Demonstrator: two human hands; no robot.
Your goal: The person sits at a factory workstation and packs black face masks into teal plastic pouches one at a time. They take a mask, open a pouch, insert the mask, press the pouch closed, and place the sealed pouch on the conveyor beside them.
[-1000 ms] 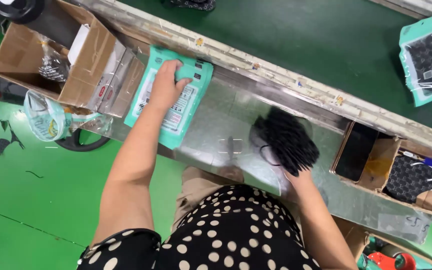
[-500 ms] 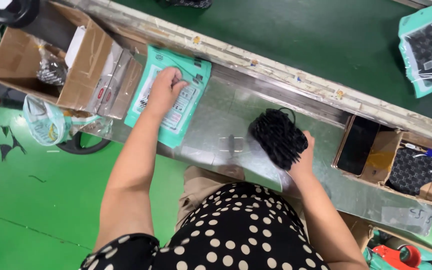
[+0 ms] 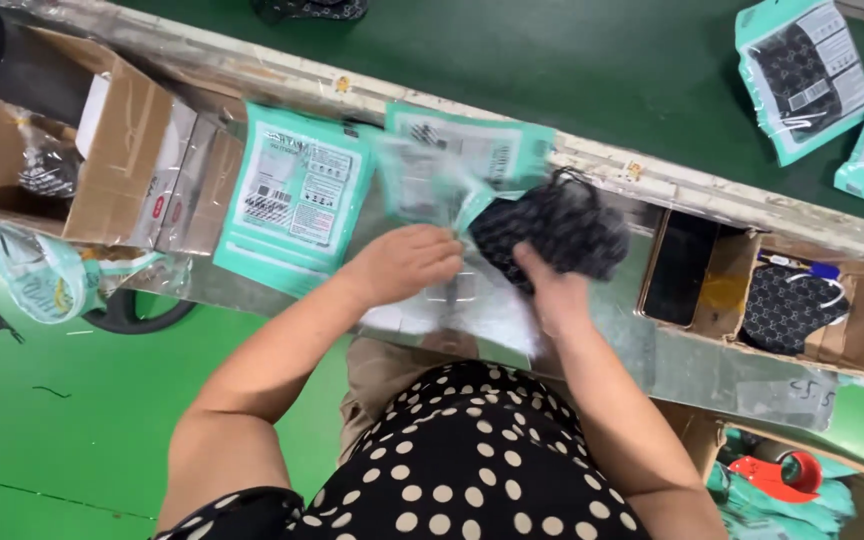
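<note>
1. Teal pouch stack (image 3: 297, 195) waits at our left.
2. Left hand (image 3: 404, 262) pinches the clear-fronted pouch (image 3: 452, 170) mouth.
3. Right hand (image 3: 552, 290) grips black mask (image 3: 552, 225), halfway in.
4. Filled pouches (image 3: 807, 70) lie on the belt (image 3: 552, 60).

Both bare forearms are stretched forward from the torso and are brought close together over the desk (image 3: 672, 360). The left hand (image 3: 402, 262) is held palm down, knuckles upward, its fingers curled in a pinching grip at their tips, just left of the black patterned mask (image 3: 562, 225). The right hand (image 3: 552, 290) is set just below that mask, its fingers bent up onto it in a closed grip. The left elbow is bent and carried low; the right forearm is angled inward toward the left hand.
</note>
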